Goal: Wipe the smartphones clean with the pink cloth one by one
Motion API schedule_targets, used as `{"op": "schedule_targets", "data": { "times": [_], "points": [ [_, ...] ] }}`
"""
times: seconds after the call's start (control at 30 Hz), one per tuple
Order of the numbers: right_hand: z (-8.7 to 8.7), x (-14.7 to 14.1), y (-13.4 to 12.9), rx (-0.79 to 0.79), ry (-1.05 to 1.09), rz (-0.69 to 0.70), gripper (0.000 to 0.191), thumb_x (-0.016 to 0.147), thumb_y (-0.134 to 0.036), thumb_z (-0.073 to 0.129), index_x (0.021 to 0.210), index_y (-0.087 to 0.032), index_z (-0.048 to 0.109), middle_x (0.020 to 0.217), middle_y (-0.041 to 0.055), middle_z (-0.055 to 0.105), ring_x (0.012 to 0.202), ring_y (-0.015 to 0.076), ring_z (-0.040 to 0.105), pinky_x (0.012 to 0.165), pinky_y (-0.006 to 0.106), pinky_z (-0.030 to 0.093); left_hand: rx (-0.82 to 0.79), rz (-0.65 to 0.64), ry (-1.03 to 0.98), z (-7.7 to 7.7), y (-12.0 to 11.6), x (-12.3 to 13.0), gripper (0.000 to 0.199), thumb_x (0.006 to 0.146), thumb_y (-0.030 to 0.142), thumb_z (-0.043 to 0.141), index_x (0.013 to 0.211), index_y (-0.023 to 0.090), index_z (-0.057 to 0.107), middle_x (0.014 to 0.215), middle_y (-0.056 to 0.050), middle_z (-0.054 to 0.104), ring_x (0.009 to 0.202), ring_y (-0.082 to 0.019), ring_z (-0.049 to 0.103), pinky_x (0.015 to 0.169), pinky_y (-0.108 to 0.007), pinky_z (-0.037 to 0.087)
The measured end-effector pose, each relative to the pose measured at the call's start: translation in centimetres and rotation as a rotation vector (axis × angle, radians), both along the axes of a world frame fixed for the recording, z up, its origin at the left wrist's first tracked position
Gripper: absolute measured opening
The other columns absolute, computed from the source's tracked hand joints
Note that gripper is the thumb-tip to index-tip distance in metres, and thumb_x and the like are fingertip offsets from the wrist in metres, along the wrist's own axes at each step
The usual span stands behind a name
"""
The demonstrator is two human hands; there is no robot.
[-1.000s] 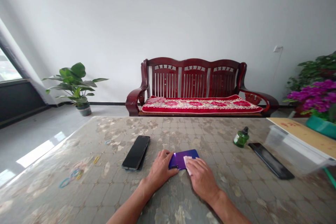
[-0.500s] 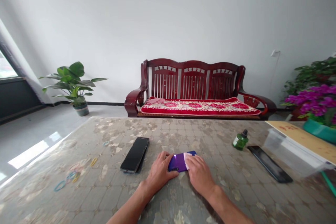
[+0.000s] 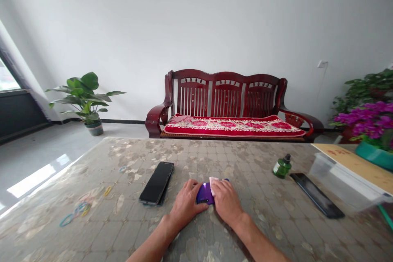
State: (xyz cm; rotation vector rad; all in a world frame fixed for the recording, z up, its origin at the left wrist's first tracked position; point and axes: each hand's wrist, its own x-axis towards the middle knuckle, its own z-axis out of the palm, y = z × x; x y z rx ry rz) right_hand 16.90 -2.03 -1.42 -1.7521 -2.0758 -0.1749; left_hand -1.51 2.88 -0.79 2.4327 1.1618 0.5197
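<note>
A purple phone (image 3: pixel 203 195) lies back up on the patterned tablecloth, its camera strip near the left end. My left hand (image 3: pixel 186 199) grips that end, thumb along the near edge and fingers at the far edge. My right hand (image 3: pixel 226 199) presses a folded white tissue (image 3: pixel 212 184) on the phone's back, with the fingers closed over it. The phone's right part is mostly hidden beneath this hand. Left of my hands lies a black phone (image 3: pixel 157 183), screen up, on top of another flat dark thing that shows only at its edge.
Loose coloured bands (image 3: pixel 75 212) lie at the left. On the right are a green bottle (image 3: pixel 282 166) with a black cap, another black phone (image 3: pixel 317 195) and a clear plastic box (image 3: pixel 333 178). Purple flowers (image 3: pixel 368 118) stand behind the box. Beyond the table is a wooden bench (image 3: pixel 227 94).
My right hand has slid the tissue left along the phone's back, toward my left hand. My left hand keeps its hold at the phone's left end.
</note>
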Motion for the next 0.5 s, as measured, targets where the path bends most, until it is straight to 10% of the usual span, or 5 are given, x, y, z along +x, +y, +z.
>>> {"op": "schedule_targets", "data": {
  "times": [0.33, 0.5],
  "points": [
    [0.3, 3.6, -1.6, -0.016, -0.028, -0.100, 0.046, 0.084, -0.002, 0.042, 0.117, -0.020, 0.069, 0.117, 0.0077, 0.071, 0.108, 0.0208, 0.063, 0.103, 0.034, 0.041, -0.006, 0.003, 0.044, 0.2, -0.1, 0.0, 0.055, 0.075, 0.037, 0.072, 0.127, 0.023, 0.059, 0.120, -0.007, 0.057, 0.109, -0.027, 0.055, 0.097, -0.034, 0.044],
    [-0.2, 0.5, -2.6, -0.002, 0.013, 0.007, 0.045, 0.085, -0.004, 0.044, 0.120, -0.020, 0.068, 0.121, 0.0064, 0.070, 0.113, 0.0190, 0.061, 0.107, 0.034, 0.038, 0.037, -0.024, 0.098, 0.3, -0.2, -0.1, 0.051, 0.079, 0.039, 0.073, 0.126, 0.024, 0.059, 0.120, -0.008, 0.057, 0.112, -0.028, 0.052, 0.099, -0.036, 0.043]
  ]
}}
